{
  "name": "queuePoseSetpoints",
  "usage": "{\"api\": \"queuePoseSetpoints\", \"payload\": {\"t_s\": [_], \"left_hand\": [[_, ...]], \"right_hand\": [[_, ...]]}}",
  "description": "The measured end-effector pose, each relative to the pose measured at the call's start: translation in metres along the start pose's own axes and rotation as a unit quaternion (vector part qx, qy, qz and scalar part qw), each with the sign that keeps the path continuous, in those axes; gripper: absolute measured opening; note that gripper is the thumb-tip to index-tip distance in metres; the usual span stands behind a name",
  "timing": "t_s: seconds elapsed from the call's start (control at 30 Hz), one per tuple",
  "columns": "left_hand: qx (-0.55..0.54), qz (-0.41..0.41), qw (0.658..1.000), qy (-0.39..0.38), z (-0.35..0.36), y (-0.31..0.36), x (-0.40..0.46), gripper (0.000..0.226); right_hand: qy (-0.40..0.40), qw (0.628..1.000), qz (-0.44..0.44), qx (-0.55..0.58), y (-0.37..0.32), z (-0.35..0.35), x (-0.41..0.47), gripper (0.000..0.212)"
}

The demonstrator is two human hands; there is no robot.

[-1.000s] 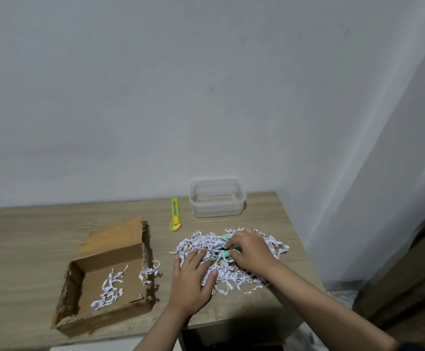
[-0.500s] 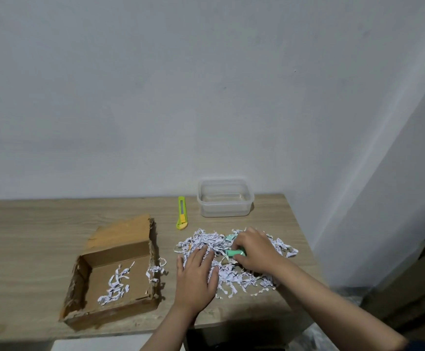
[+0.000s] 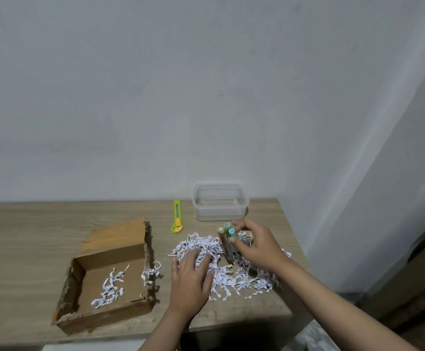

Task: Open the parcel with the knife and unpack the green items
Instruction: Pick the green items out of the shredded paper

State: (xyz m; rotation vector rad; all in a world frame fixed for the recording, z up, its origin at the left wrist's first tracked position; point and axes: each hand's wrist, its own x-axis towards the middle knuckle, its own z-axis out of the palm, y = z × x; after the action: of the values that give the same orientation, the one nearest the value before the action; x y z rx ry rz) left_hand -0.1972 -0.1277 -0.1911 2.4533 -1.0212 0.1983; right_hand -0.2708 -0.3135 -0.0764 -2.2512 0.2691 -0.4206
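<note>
The opened cardboard parcel [image 3: 110, 252] lies at the left of the table with a few paper shreds inside. A heap of white shredded paper [image 3: 231, 269] is spread to its right. My left hand [image 3: 191, 277] rests flat on the shreds, fingers apart. My right hand [image 3: 257, 247] is shut on green cylindrical items [image 3: 230, 231], raised above the far edge of the heap; a pale stick-like piece sits beside them in the grip. The green and yellow utility knife [image 3: 177, 216] lies on the table behind the heap.
A clear plastic container [image 3: 220, 202] stands at the back of the wooden table [image 3: 29, 236], just beyond my right hand. The table's right edge is close to the heap, with a wall behind and a gap to the right.
My right hand has lifted the green items out of the shreds and toward the container. My left hand has stayed on the paper.
</note>
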Motion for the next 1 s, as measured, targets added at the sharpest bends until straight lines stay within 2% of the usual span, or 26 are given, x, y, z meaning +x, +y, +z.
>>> {"api": "queuePoseSetpoints", "payload": {"t_s": [0.27,0.43,0.6,0.77,1.0], "left_hand": [[-0.035,-0.006,0.998,0.043,-0.008,0.004,-0.005,0.04],[-0.04,-0.018,0.999,0.032,-0.005,0.004,-0.006,0.057],[-0.027,-0.033,0.999,-0.018,-0.001,0.004,-0.004,0.078],[-0.006,-0.051,0.998,-0.045,-0.002,0.007,0.001,0.083],[0.001,-0.065,0.996,-0.066,0.003,0.004,0.005,0.083]], "right_hand": [[0.039,0.994,0.03,0.096,-0.017,-0.012,0.008,0.019],[0.076,0.984,0.071,0.145,-0.016,-0.019,0.013,0.039],[0.105,0.987,0.067,0.1,-0.002,-0.03,0.024,0.044],[0.158,0.984,0.067,0.044,0.026,-0.044,0.044,0.044],[0.132,0.98,0.131,-0.068,0.085,-0.053,0.073,0.045]]}}
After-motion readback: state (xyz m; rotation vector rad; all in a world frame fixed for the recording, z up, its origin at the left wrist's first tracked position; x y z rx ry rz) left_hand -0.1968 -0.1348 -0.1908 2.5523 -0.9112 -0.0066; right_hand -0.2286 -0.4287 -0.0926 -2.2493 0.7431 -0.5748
